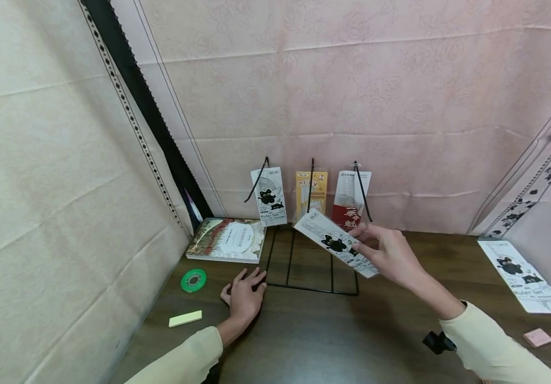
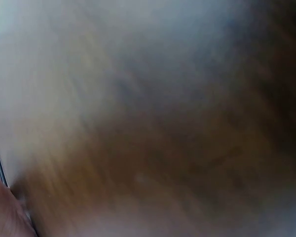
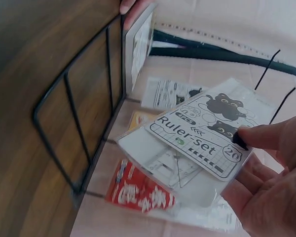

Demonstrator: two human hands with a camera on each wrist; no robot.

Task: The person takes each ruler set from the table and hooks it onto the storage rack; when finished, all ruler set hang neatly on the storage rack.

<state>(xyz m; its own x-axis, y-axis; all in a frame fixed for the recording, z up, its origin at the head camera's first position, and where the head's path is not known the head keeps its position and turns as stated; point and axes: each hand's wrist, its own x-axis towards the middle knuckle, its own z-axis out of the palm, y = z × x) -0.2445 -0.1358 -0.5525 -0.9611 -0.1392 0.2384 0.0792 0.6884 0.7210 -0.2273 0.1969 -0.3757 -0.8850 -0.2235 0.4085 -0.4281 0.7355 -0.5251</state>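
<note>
My right hand [image 1: 390,253] pinches a ruler set packet [image 1: 322,231] between thumb and fingers, tilted above the base of a black wire rack [image 1: 311,289]. In the right wrist view, the thumb presses on the packet's clear sleeve, printed with black cats. The rack's middle prong [image 1: 311,184] stands just behind the packet's upper end. Hanging at the left prong is another ruler set packet [image 1: 270,197]; a yellow packet [image 1: 318,186] hangs in the middle and a red-and-white packet [image 1: 347,208] at the right. My left hand [image 1: 244,296] rests at the rack's front left corner, fingers spread.
Left of the rack lies a boxed book-like item [image 1: 229,240], with a green disc [image 1: 193,280] and a pale yellow stick [image 1: 185,319] nearer. A further ruler set packet [image 1: 522,274] and a pink block [image 1: 537,337] lie at the right. Cloth walls [image 1: 352,85] enclose the table.
</note>
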